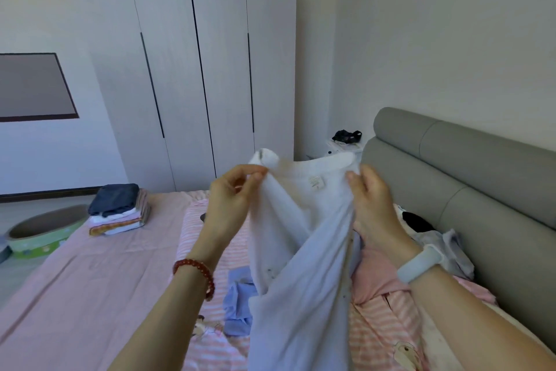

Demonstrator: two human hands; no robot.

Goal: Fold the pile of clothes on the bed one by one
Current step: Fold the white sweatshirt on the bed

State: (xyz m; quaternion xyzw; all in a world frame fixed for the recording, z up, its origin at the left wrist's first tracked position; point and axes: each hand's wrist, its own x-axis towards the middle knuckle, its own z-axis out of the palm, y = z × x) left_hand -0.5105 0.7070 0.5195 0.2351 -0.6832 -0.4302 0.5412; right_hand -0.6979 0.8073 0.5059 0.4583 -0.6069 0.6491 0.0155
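Note:
A white shirt (301, 238) hangs in the air above the bed, its neckline and label facing me. My left hand (231, 199) pinches the shirt's left shoulder near the collar. My right hand (373, 205) grips the right shoulder, fingers curled into the cloth. Below the shirt, unfolded clothes lie on the pink bed (90, 280): a light blue garment (237, 304), pink striped pieces (379, 322) and a grey and black heap (439, 238) by the headboard. A stack of folded clothes (120, 211), dark blue on top, sits at the bed's far left.
A grey padded headboard (469, 178) runs along the right. White wardrobes (192, 84) stand behind the bed, with blankets on top. A round green tray (42, 235) lies on the floor at left. A small bedside table (346, 145) holds a dark object.

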